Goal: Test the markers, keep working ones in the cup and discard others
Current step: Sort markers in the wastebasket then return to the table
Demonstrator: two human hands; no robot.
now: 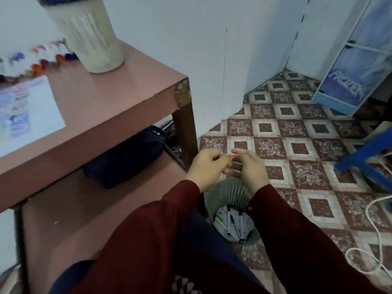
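Person is holding both hands together just above the green ribbed plastic waste bin [224, 193]. Left hand [206, 166] is pinching a thin orange-tipped marker [229, 157]. Right hand [251, 172] is curling at its other end, grip too blurred to tell. Cream perforated plastic cup [89, 39] is sitting well away on the pinkish-brown table [127, 81]. If it's a dud: centre over the bin opening, then release.

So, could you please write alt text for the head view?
The left hand and right hand pinch a small marker together above a green bin with pens inside. A cream cup stands on the pink table at left.
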